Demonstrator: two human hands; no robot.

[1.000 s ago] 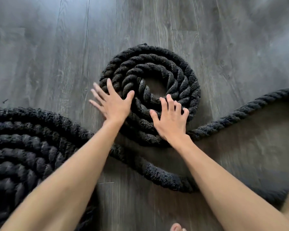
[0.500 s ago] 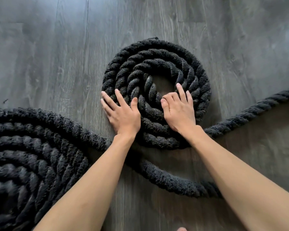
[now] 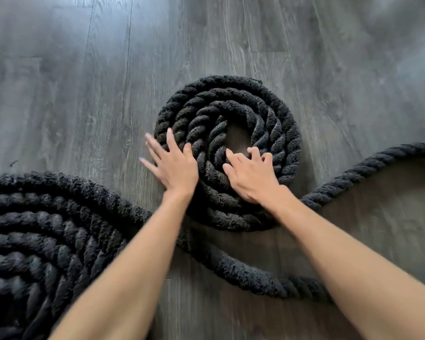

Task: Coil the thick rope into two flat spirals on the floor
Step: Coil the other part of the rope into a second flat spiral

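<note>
Coiling of thick black twisted rope on grey wood-plank floor, with the smaller spiral in hand. The left hand, fingers spread flat, presses the spiral's outer left edge; the right hand, fingers curled, hooks its inner turn. The larger spiral lies to its lower left. The loose tail trails to its right; the next move probably calls for rotating the coil to wind this in snugly.

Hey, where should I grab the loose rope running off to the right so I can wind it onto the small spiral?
Probably the loose rope just past where it leaves the small spiral, taken from above with the right hand. It lies flat on the floor with bare boards either side, so fingers can wrap round it.
</note>
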